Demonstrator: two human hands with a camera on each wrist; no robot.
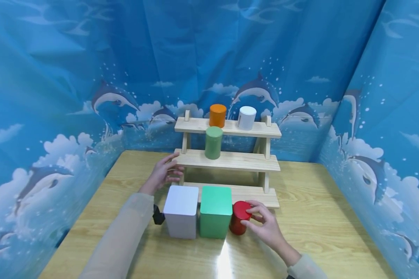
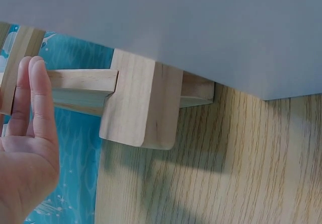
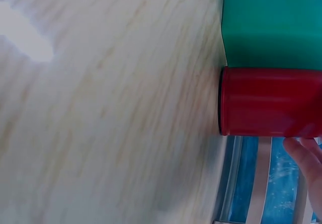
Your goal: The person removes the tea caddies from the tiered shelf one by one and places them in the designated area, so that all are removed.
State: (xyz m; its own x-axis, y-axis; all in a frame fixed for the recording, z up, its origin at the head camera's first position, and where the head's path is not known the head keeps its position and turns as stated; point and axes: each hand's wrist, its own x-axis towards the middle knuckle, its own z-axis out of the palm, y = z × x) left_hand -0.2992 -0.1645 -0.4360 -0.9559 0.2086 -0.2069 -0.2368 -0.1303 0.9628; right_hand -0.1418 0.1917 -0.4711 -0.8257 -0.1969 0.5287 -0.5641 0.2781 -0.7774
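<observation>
While your right hand (image 1: 267, 228) grips the red canister (image 1: 238, 224) beside the green box (image 1: 214, 221), your left hand (image 1: 163, 173), fingers straight, is at the left edge of the wooden rack (image 1: 244, 159); the pale box (image 1: 181, 217) partly hides the lowest shelf (image 1: 253, 195).

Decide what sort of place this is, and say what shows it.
Probably a staged tabletop set, perhaps for filming or demonstrations: a dolphin-print backdrop hangs behind and either side of a table, where a rack displays plain canisters.
</observation>
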